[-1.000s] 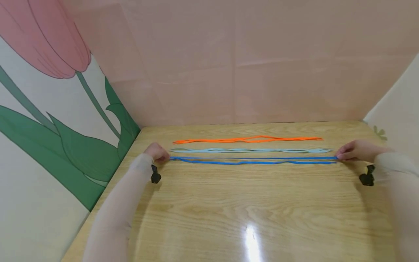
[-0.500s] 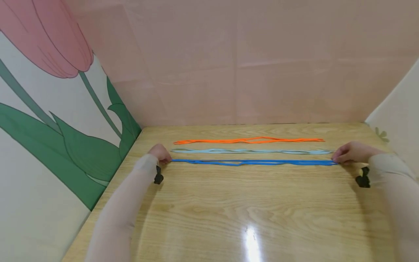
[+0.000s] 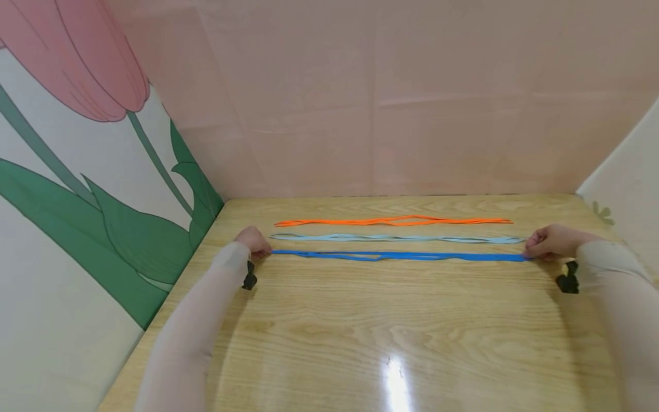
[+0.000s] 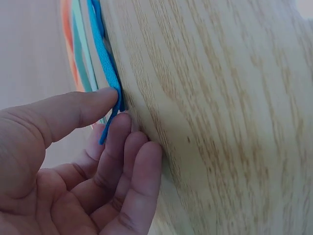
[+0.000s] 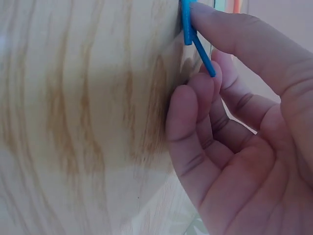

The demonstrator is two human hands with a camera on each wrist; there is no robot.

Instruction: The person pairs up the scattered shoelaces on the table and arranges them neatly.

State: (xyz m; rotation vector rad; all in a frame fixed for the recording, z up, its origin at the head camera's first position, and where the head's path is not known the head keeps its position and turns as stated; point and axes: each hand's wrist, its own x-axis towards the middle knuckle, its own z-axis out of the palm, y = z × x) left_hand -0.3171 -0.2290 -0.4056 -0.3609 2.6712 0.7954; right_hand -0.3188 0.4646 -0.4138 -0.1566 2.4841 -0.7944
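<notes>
A pair of flat blue shoelaces (image 3: 489,257) stretches from left to right over the wooden table, nearest to me of the laid-out laces. At its left end my left hand (image 3: 252,240) pinches the lace between thumb and fingers; a short tip (image 4: 106,132) sticks out below the thumb in the left wrist view. My right hand (image 3: 553,240) pinches the other end, where two narrow blue tips (image 5: 203,55) show in the right wrist view. Behind them lie light blue shoelaces (image 3: 381,237), then orange shoelaces (image 3: 355,221), roughly parallel.
The wood-grain table (image 3: 360,326) extends in front of the laces, with a bright reflection near its front. A pinkish wall covering (image 3: 370,114) rises behind the table. A panel with a printed tulip (image 3: 98,63) stands along the left side.
The blue strands have come closer together, most clearly at the right end. My right hand has shifted slightly left and towards me. The light blue and orange laces lie as before.
</notes>
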